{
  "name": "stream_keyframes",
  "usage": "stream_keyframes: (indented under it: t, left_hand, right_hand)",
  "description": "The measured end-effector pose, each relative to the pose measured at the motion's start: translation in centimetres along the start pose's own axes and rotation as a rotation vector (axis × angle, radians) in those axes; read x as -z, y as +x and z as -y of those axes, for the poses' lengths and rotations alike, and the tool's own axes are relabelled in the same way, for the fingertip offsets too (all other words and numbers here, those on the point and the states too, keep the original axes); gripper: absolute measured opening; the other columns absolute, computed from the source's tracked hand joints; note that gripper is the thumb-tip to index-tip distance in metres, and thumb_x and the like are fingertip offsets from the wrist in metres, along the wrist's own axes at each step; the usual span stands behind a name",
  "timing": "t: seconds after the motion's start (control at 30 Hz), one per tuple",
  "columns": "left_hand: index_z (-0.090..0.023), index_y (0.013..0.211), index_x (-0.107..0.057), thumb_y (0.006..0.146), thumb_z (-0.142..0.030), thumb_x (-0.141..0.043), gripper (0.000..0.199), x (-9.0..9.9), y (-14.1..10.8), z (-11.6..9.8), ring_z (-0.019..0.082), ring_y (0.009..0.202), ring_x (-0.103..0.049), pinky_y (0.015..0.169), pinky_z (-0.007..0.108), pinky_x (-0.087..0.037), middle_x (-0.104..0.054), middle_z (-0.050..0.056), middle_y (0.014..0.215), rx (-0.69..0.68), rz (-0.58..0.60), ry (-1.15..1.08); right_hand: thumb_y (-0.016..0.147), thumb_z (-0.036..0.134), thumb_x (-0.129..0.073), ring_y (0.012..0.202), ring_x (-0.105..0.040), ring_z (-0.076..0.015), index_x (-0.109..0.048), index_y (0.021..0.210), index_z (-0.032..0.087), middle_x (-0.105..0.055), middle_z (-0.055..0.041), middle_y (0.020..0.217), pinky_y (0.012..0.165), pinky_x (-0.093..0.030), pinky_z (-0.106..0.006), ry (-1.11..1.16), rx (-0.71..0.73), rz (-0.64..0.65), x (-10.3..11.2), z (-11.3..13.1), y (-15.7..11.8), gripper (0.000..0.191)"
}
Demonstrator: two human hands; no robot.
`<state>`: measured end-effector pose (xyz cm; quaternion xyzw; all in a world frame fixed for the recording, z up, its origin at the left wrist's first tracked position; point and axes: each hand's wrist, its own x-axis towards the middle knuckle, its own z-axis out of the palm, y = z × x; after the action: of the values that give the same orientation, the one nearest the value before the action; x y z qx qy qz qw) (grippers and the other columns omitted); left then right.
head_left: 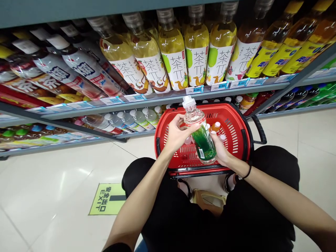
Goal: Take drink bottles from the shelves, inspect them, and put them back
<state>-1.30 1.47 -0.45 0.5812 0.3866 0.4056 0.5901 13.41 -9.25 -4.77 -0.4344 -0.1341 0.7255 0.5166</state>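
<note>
The green bottle (pixel 201 136) is in the left hand (pixel 177 132), which pinches it below the white cap (pixel 189 101); the right hand (pixel 221 149) curls round its low part; the red basket (pixel 238 122) is under them, with little bottles (pixel 215 126) inside; tea bottles (pixel 196 56) stand at twelve o'clock; an exit sign (pixel 107 198) lies at eight o'clock.

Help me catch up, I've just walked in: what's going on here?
A person in black trousers holds a clear bottle with a white cap and green lower part, tilted, in both hands. The left hand grips it near the neck, the right hand lower down. It is over a red plastic basket with black handles, where small bottles with pale caps show. Beyond stand yellow drink bottles with white labels on a shelf.
</note>
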Motion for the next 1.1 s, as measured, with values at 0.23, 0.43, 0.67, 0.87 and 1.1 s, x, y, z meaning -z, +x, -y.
stream_keyframes:
  t: [0.23,0.43,0.67,0.87,1.1]
  left_hand:
    - [-0.019,0.102,-0.063,0.073,-0.059,-0.087,0.054,1.0,0.2,-1.1,0.021,0.107,-0.068,0.101,0.035,-0.052,-0.071,0.008,0.115,0.051,0.2,-0.206]
    - [-0.019,0.098,-0.064,0.078,-0.053,-0.085,0.045,1.1,0.1,-1.5,0.015,0.098,-0.065,0.089,0.026,-0.051,-0.069,0.004,0.106,0.089,0.229,-0.275]
    - [-0.019,0.091,-0.058,0.078,-0.047,-0.087,0.043,1.2,0.1,-1.4,0.009,0.076,-0.062,0.071,0.021,-0.049,-0.069,0.001,0.094,0.153,0.267,-0.34]
    - [-0.019,0.087,-0.056,0.069,-0.046,-0.093,0.05,1.0,0.3,-1.2,0.01,0.066,-0.063,0.065,0.022,-0.049,-0.07,-0.001,0.078,0.209,0.253,-0.434]
    - [-0.018,0.082,-0.057,0.065,-0.048,-0.093,0.05,1.0,1.0,-1.3,0.008,0.06,-0.058,0.064,0.022,-0.048,-0.064,-0.004,0.072,0.198,0.07,-0.49]
  right_hand:
    - [0.09,0.082,-0.045,0.072,-0.074,-0.0266,-0.071,0.096,0.016,-0.077,-0.0112,0.082,0.067,-0.062,-0.039,0.051,-0.19,0.35,0.2,0.4,-1.5,0.072]
    - [0.085,0.086,-0.049,0.071,-0.073,-0.0262,-0.069,0.086,0.016,-0.075,-0.0097,0.078,0.065,-0.062,-0.038,0.039,-0.209,0.438,0.0,0.1,-1.4,0.073]
    - [0.084,0.084,-0.053,0.082,-0.072,-0.0284,-0.068,0.086,0.018,-0.073,-0.0095,0.078,0.063,-0.059,-0.035,0.059,-0.211,0.466,-0.3,-0.4,-1.4,0.067]
    - [0.081,0.087,-0.051,0.083,-0.073,-0.0318,-0.068,0.089,0.018,-0.075,-0.0113,0.081,0.07,-0.062,-0.044,0.029,-0.254,0.514,-0.6,0.0,-1.3,0.072]
    - [0.09,0.081,-0.045,0.075,-0.073,-0.0282,-0.07,0.105,0.017,-0.076,-0.0118,0.087,0.055,-0.058,-0.035,-0.053,-0.098,0.331,-1.7,1.4,-1.5,0.071]
